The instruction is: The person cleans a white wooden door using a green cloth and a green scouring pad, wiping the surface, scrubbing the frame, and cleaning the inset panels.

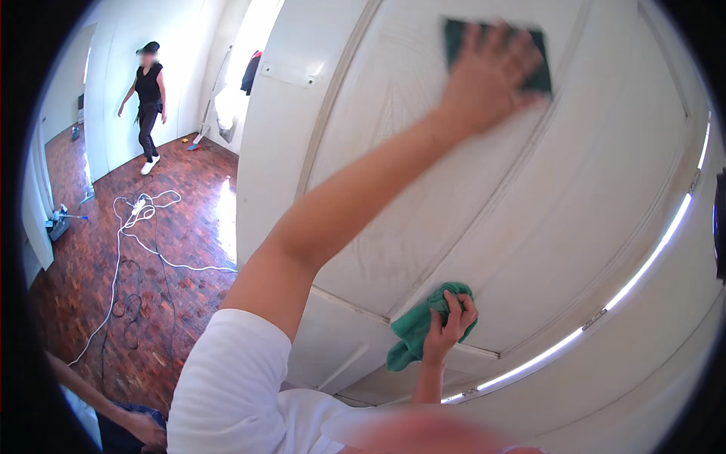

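Note:
My left hand point(493, 74) is raised high, spread flat over a dark green scouring pad point(539, 74) against the white panelled door point(368, 227); hand and pad are slightly blurred. Faint smears show on the door panel below it. Lower down, my right hand point(451, 323) grips a bunched green cloth point(414, 329) close to the door's lower part, its loose end hanging to the left. Whether the cloth touches the door, I cannot tell.
A person in dark clothes point(148, 85) stands by the far wall. A white extension cord point(139, 210) and thin dark cables lie on the parquet floor point(193, 306). Another person's forearm and hand point(142, 428) show at the lower left. A long-handled tool point(212, 96) leans in the corner.

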